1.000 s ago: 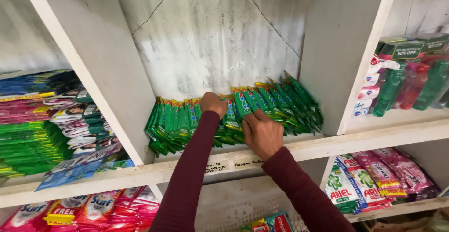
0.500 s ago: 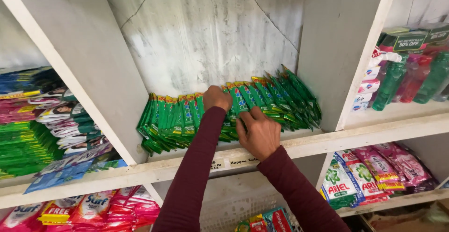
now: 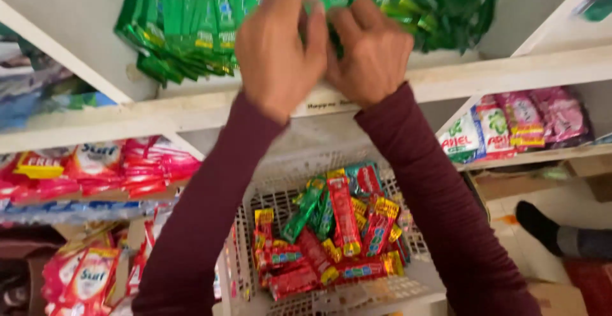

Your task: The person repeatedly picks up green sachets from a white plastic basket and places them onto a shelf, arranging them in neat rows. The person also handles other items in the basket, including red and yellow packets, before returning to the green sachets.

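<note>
White wooden shelves (image 3: 446, 80) fill your view, with a row of green sachets (image 3: 191, 16) standing on the upper one. Your left hand (image 3: 277, 45) and right hand (image 3: 373, 51) are curled, side by side, fingers pinching into the middle of this row. Most sachets look already lined up; red and green ones wait in the white basket (image 3: 268, 195) below.

Green sachets (image 3: 191, 29) stand packed (slightly leaning) along the shelf (image 3: 510, 73).
</note>
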